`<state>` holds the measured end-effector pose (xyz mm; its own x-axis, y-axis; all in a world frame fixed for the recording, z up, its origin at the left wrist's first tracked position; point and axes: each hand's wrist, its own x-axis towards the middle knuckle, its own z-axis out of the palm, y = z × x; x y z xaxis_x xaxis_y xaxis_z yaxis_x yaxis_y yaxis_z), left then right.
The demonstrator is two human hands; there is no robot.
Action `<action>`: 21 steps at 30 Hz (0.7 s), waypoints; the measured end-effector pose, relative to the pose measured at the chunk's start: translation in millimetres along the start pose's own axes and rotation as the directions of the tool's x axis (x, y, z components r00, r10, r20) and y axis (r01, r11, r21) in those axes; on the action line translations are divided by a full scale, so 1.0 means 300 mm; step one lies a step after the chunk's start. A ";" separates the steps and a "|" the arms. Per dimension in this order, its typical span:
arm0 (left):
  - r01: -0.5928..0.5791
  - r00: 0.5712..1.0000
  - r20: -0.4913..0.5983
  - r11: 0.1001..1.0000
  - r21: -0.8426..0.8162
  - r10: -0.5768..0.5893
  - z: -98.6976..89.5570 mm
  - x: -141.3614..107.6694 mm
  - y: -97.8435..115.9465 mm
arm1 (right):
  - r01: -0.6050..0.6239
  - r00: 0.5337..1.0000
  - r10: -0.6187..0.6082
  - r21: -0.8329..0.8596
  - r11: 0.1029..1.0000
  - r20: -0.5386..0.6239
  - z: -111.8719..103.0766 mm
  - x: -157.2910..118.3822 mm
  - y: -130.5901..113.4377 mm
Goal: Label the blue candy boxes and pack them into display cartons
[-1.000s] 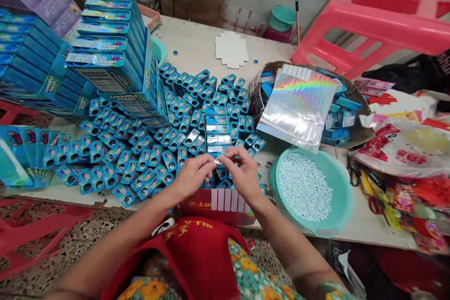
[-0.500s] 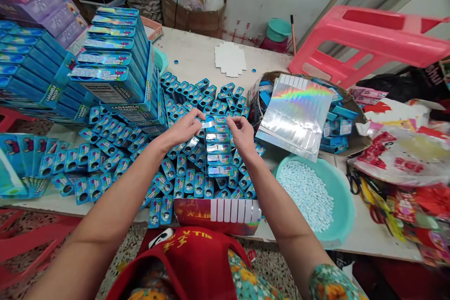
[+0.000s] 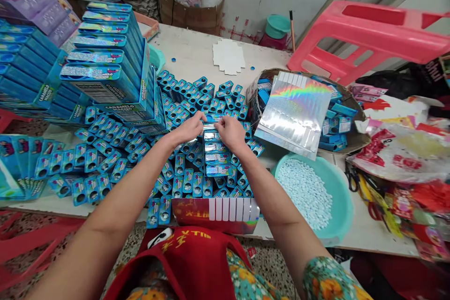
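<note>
My left hand (image 3: 192, 126) is closed, its fingertips pinched at the left end of a silver sticker strip (image 3: 210, 126). My right hand (image 3: 231, 132) has curled fingers, with thumb and fingertips on the right part of the strip. The strip lies across the far end of a row of blue candy boxes (image 3: 218, 158); the nearer boxes in the row bear shiny strips on top. My fingers partly hide the strip's ends. A dark red sheet (image 3: 204, 213) with silver strips and white gaps lies close to my apron.
Many small blue boxes (image 3: 101, 145) crowd the table around the row. Tall box stacks (image 3: 105, 56) stand left. To the right are a carton (image 3: 358, 124) under silver sticker sheets (image 3: 293, 112), a turquoise basin (image 3: 346, 206) of pale candies, scissors (image 3: 351, 178) and a pink stool (image 3: 365, 28).
My right hand has moved left and curled in over the strip, close to my left hand. The strip, earlier tilted between my hands, is now mostly covered. The view has shifted slightly.
</note>
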<state>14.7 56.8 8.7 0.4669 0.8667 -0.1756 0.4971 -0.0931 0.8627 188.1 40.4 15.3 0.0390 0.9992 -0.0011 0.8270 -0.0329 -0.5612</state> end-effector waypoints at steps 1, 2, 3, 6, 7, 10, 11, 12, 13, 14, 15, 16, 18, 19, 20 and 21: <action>0.012 1.000 -0.007 0.999 -0.032 -0.012 0.008 0.007 -0.010 | 0.009 1.000 -0.009 -0.018 1.000 -0.001 0.009 -0.001 0.001; 0.030 0.999 -0.017 0.997 -0.077 -0.031 0.018 0.010 -0.019 | 0.018 1.000 -0.018 -0.019 1.000 -0.018 0.018 -0.003 0.006; 0.057 0.998 -0.029 0.990 -0.126 -0.061 0.029 0.011 -0.028 | 0.026 0.998 -0.026 -0.003 1.000 -0.051 0.026 -0.004 0.014; 0.202 0.974 -0.073 0.970 -0.138 -0.213 0.066 -0.007 -0.058 | 0.013 0.987 0.009 0.135 0.991 -0.158 0.042 -0.007 0.050; 0.257 0.959 -0.098 0.963 -0.084 -0.265 0.080 -0.018 -0.068 | -0.002 0.985 0.036 0.194 0.981 -0.171 0.045 -0.007 0.063; 0.321 0.918 -0.272 0.943 0.089 -0.287 0.124 -0.059 -0.082 | -0.045 0.985 0.094 0.306 0.951 -0.147 0.051 -0.009 0.089; 0.297 0.914 -0.328 0.945 0.136 -0.240 0.138 -0.071 -0.079 | -0.048 0.985 0.097 0.308 0.950 -0.145 0.054 -0.007 0.092; 0.261 0.914 -0.363 0.947 0.189 -0.180 0.151 -0.082 -0.072 | -0.049 0.984 0.097 0.298 0.953 -0.149 0.057 -0.004 0.094; 0.222 0.924 -0.364 0.942 0.251 -0.121 0.161 -0.091 -0.063 | -0.052 0.983 0.099 0.284 0.958 -0.153 0.060 0.003 0.095; 0.189 0.942 -0.326 0.929 0.320 -0.079 0.168 -0.099 -0.054 | -0.056 0.983 0.101 0.273 0.961 -0.154 0.062 0.012 0.096; 0.165 0.963 -0.262 0.908 0.386 -0.063 0.169 -0.107 -0.046 | -0.061 0.983 0.105 0.271 0.961 -0.150 0.064 0.023 0.099; 0.155 0.978 -0.196 0.884 0.441 -0.074 0.164 -0.117 -0.040 | -0.070 0.984 0.113 0.283 0.957 -0.136 0.062 0.035 0.104; 0.173 0.984 -0.122 0.849 0.499 -0.128 0.142 -0.153 -0.031 | -0.095 0.989 0.128 0.339 0.936 -0.078 0.045 0.049 0.118; 0.188 0.982 -0.117 0.844 0.502 -0.149 0.128 -0.183 -0.027 | -0.098 0.990 0.129 0.375 0.922 -0.059 0.028 0.045 0.126; 0.197 0.980 -0.112 0.852 0.485 -0.163 0.116 -0.222 -0.021 | -0.091 0.991 0.124 0.409 0.908 -0.055 0.003 0.030 0.132; 0.192 0.981 -0.089 0.874 0.447 -0.171 0.108 -0.269 -0.013 | -0.070 0.992 0.110 0.435 0.898 -0.068 -0.026 0.002 0.134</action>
<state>-1.3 -28.7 4.1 0.3085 0.9098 -0.2777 0.8509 -0.1334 0.5080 225.8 39.6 -0.8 0.1682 0.9857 -0.0067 0.4956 -0.0905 -0.8638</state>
